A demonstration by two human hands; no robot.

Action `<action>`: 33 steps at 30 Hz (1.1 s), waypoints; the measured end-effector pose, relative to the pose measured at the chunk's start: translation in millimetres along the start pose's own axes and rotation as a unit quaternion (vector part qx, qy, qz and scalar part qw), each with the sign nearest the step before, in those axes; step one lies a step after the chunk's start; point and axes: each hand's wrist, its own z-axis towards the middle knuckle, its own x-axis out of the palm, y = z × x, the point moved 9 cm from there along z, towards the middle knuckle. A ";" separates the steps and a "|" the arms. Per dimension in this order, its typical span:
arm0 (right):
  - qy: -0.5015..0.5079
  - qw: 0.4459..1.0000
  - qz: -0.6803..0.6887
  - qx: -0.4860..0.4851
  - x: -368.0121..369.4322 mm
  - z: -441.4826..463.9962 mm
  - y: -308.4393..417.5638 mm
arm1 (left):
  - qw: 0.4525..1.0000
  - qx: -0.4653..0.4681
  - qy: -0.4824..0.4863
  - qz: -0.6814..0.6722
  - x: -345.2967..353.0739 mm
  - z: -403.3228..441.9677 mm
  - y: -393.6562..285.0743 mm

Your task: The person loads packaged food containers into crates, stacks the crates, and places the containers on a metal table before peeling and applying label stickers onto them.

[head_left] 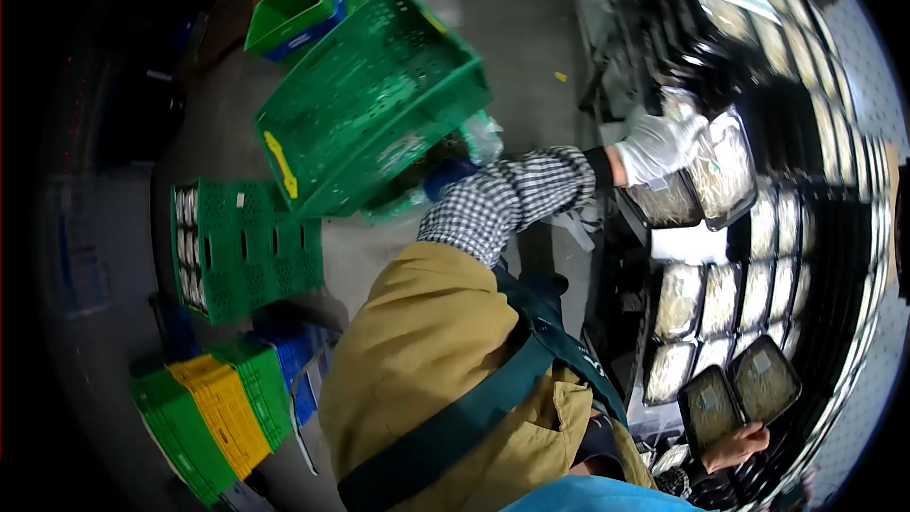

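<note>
My left hand [661, 147], in a white glove with a black cuff and checked sleeve, is closed on the near edges of two black plastic trays [725, 171]. They hold pale thin strands, and one carries a small label. My right hand [735, 448], its fingers bare, grips two more black trays [766, 379] side by side by their lower edge; its thumb lies at the rim. Between my hands are rows of filled, shiny trays [718, 299] on the stand.
Stacked black trays [825, 299] line the far side. Behind me, a large green crate [370, 104] stands tilted over a lined container. Another green crate [251, 246] holds packs. Yellow, green and blue crates [223, 403] stand nearby on the grey floor.
</note>
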 end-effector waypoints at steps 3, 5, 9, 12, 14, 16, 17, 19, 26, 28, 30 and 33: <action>0.056 0.987 0.147 -0.029 31.6 -2.6 144.6 | 0.988 -0.091 -0.126 -0.014 -153.9 -31.2 80.9; 0.149 0.950 0.269 -0.043 76.7 -6.9 232.3 | 0.976 -0.137 -0.169 -0.017 -246.5 -65.6 138.5; 0.300 0.837 0.438 -0.135 119.9 -43.4 497.9 | 0.916 -0.316 -0.221 0.112 -391.9 -176.7 272.9; 0.384 0.763 0.468 -0.226 151.0 -90.7 687.7 | 0.844 -0.445 -0.242 0.178 -463.6 -276.1 354.4; 0.415 0.725 0.446 -0.321 162.6 -138.9 807.4 | 0.798 -0.514 -0.250 0.191 -486.2 -351.6 415.2; 0.458 0.712 0.377 -0.376 200.0 -199.3 904.1 | 0.746 -0.587 -0.250 0.189 -495.5 -422.4 467.0; 0.453 0.689 0.403 -0.397 223.7 -232.0 941.0 | 0.720 -0.620 -0.255 0.180 -498.2 -448.7 484.6; 0.489 0.664 0.393 -0.407 249.3 -304.0 1005.5 | 0.694 -0.645 -0.278 0.161 -503.5 -487.8 512.6; 0.543 0.675 0.327 -0.378 362.5 -494.0 1049.1 | 0.681 -0.630 -0.073 0.366 -509.6 -523.5 509.8; 0.541 0.687 0.290 -0.389 355.3 -499.3 1034.6 | 0.702 -0.628 0.014 0.336 -478.5 -512.6 478.0; 0.500 0.649 0.374 -0.435 321.2 -485.4 1020.9 | 0.661 -0.721 0.178 0.103 -413.4 -522.5 457.2; 0.455 0.613 0.480 -0.432 259.9 -435.2 997.1 | 0.671 -0.682 0.290 0.031 -345.7 -562.6 463.7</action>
